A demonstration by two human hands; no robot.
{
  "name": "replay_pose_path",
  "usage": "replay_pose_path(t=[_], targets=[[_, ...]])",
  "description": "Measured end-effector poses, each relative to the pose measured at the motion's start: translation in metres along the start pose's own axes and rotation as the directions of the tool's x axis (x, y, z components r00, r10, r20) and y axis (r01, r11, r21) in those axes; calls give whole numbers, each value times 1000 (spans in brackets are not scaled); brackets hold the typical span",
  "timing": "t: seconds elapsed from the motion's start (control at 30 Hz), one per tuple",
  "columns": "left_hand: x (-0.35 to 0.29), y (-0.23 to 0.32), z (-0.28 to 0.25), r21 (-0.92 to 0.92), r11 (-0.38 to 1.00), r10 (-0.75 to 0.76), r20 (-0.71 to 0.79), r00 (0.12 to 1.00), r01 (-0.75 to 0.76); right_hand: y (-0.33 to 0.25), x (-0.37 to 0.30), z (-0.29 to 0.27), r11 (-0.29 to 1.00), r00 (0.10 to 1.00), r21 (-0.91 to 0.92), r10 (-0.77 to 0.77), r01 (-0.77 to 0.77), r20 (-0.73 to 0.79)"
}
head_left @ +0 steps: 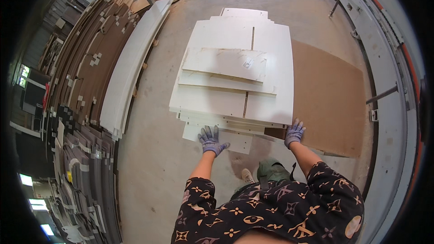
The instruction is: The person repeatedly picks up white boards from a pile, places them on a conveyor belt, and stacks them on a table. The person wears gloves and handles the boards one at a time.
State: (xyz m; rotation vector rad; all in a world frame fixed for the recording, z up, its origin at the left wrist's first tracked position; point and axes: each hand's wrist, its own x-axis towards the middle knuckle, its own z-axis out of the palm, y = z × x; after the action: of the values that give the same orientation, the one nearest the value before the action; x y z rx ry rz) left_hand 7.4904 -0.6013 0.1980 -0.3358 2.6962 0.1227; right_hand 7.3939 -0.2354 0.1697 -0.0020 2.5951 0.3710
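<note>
In front of me stands a stack of white panels [217, 101] of different sizes, its edges stepped on the near side. Two smaller white boards [226, 65] lie on top, the upper one bearing a small label. My left hand [211, 141], in a purple-grey glove, rests with fingers spread on a panel that juts out at the near left. At the stack's near right corner is my right hand [295, 133], gloved alike, its fingers stretched forward against the edge. Neither hand wraps round anything.
A large brown sheet [330, 99] lies on the floor right of the stack. Along the left stand rows of brown panels [97, 63], long white boards [131, 63] and grey panels [92, 171]. A long grey machine frame [384, 49] runs down the right side.
</note>
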Motion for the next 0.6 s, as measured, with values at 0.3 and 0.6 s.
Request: replay_pose_path(t=[0.3, 0.6], targets=[[204, -92, -130, 77, 995, 62, 9, 998, -62, -103, 85, -151, 973, 981, 133, -180, 188, -72], [337, -70, -207, -17, 996, -82, 57, 995, 83, -233, 233, -280, 980, 990, 161, -131, 120, 60]])
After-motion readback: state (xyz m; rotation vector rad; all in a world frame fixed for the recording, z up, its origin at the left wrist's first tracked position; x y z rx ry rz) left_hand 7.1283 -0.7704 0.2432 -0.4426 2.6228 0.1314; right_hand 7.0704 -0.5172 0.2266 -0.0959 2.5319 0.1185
